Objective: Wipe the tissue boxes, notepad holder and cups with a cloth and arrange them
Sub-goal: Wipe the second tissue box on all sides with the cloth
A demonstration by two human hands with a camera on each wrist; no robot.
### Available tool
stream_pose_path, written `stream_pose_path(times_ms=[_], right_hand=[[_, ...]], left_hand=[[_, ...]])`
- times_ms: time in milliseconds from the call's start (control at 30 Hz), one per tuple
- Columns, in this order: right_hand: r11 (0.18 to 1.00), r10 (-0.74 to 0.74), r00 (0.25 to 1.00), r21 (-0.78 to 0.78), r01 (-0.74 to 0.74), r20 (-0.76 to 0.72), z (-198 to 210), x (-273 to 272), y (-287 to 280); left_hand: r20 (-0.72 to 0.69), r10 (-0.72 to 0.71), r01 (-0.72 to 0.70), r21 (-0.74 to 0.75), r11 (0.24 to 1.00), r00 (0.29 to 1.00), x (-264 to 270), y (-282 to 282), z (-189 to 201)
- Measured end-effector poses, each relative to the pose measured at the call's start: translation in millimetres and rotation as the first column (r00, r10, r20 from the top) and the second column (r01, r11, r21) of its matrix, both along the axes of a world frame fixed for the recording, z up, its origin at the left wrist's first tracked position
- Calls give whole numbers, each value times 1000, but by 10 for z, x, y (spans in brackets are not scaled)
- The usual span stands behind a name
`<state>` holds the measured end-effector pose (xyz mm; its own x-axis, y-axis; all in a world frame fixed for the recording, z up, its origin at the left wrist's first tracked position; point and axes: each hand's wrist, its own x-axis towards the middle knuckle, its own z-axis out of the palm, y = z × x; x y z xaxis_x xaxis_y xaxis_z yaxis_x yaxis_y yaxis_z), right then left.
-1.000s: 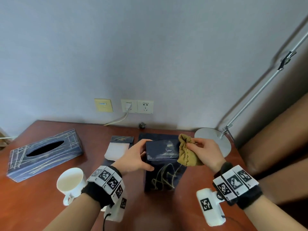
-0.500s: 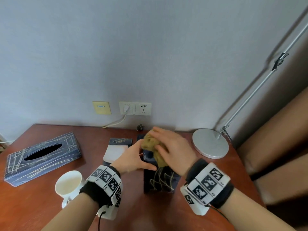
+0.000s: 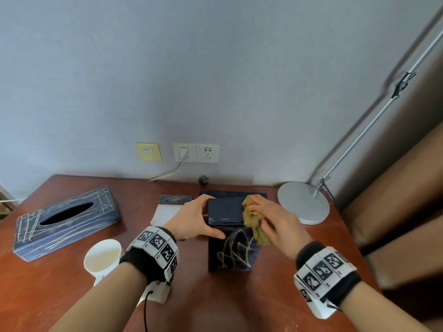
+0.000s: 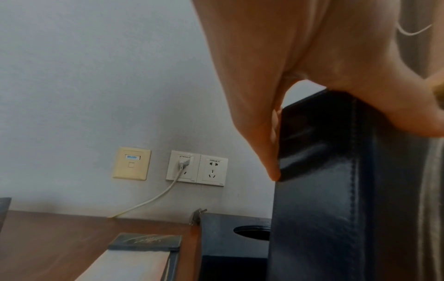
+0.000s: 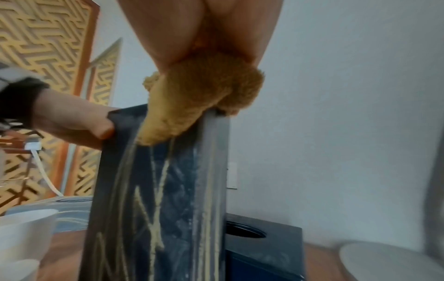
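Mustard terry cloth (image 3: pixel 254 220), bunched in right hand (image 3: pixel 275 221), now back at right top edge of upended dark-blue leather tissue box (image 3: pixel 231 245); left hand (image 3: pixel 191 220) clamps box's left edge. Top pass apparently finished.

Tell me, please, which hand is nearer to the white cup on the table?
Left. The left hand grips the upright tissue box just up and right of the white cup; the right hand, holding the cloth, is beyond the box.
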<state>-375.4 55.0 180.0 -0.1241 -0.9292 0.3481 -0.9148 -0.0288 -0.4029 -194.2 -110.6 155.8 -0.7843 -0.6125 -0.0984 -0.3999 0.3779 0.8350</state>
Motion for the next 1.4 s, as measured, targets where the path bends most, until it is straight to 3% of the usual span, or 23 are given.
stream_pose_path(times_ms=[133,200,300,367,433,533,667,733,867,1100,1300,1400], right_hand=[[956,-281,950,120,266,136,80,-258,69],[947,-318,930,24,319,183,139,-216,12],[982,-99,988,-150,116,119,245,132,-136],[990,95,995,-101,-99,-44,194,400,-270],[969,240,956,-10,-245,-169,124,631,-379],[950,311,925,44,-309,-219,86,672,-422],[919,387,914,131,-372,-123,224,430,-233],[935,332,941,155,-320,-58,329,260,-177],[983,181,983,30,-182,41,451,52,-247],[945,324,930,116,-307,-177,8,375,-266],[994,103,995,30,-103,-2,-93,-182,29],[999,-18,992,-34,23,128,-75,-283,125]], left_hand=[[19,-1,1,14,1000,1000,0,14,7],[18,-4,3,27,1000,1000,-8,-3,-1],[28,-6,5,26,1000,1000,-22,-27,-8],[41,-12,13,-27,1000,999,-22,-20,23],[53,-41,47,-103,994,998,-2,6,66],[63,-58,65,-123,990,996,20,23,80],[55,-4,5,-21,1000,998,15,-9,-9],[59,6,-6,-2,1000,998,18,-7,-9],[66,-8,6,28,1000,998,-5,-34,14],[36,-50,49,37,998,998,-7,-70,34],[39,-38,36,65,997,999,-43,15,90],[80,-58,69,-143,987,995,-160,139,308]])
